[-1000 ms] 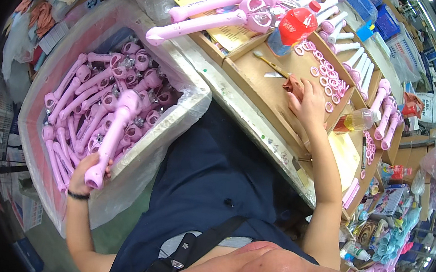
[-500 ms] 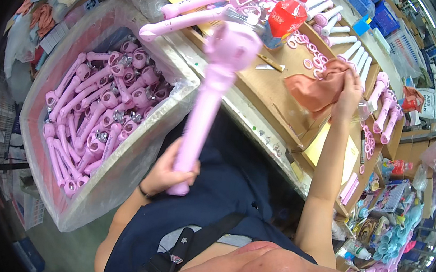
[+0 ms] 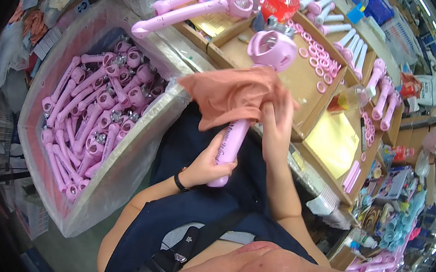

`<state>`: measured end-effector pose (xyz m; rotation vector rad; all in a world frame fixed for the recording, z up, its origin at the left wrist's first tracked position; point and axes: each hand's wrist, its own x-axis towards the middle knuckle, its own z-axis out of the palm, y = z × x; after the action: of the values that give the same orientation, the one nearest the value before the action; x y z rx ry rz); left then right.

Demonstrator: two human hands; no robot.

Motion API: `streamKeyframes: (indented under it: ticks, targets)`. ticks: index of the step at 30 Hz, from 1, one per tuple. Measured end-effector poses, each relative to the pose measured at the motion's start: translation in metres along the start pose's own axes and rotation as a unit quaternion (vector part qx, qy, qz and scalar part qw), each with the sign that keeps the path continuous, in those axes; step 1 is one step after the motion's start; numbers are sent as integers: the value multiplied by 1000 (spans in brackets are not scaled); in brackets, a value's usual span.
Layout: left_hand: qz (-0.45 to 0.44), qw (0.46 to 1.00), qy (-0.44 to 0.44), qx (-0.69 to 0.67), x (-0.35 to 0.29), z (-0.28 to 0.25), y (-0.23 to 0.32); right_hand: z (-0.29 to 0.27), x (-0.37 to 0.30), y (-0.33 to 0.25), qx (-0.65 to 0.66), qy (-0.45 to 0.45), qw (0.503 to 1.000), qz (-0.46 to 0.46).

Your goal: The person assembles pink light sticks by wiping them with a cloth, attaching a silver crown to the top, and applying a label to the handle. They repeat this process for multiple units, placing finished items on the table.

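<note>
A pink toy wand (image 3: 272,50) stands tilted in front of me, its rounded head with cut-out openings at the far end. My left hand (image 3: 206,162) is wrapped round the lower handle. My right hand (image 3: 278,122) grips an orange-brown cloth (image 3: 228,92), which is draped over the upper handle just below the head. The cloth hides that part of the wand and some of my right fingers. Dark lettering shows on the handle between the two hands.
At left stands a plastic-lined bin (image 3: 136,151) heaped with similar pink wands (image 3: 102,97). Cardboard trays on the bench hold pink rings (image 3: 319,59), white-handled parts (image 3: 357,52) and yellow paper (image 3: 334,140). A red-labelled bottle (image 3: 279,5) and more pink wands (image 3: 182,16) sit farther back.
My right hand has brought the cloth left from the tray onto the wand's handle. My left hand has moved right with the wand.
</note>
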<state>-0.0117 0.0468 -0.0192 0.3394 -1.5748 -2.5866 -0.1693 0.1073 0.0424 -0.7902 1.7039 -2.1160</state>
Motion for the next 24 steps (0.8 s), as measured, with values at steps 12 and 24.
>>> streamKeyframes:
  ticks: [12,24]
  targets:
    - [-39,989,-76,-124,-3,-11,4,19,-18,25,209,-74,960,172]
    - [272,944,143,-123,34,-37,51,10,-48,19,-235,-248,933,113]
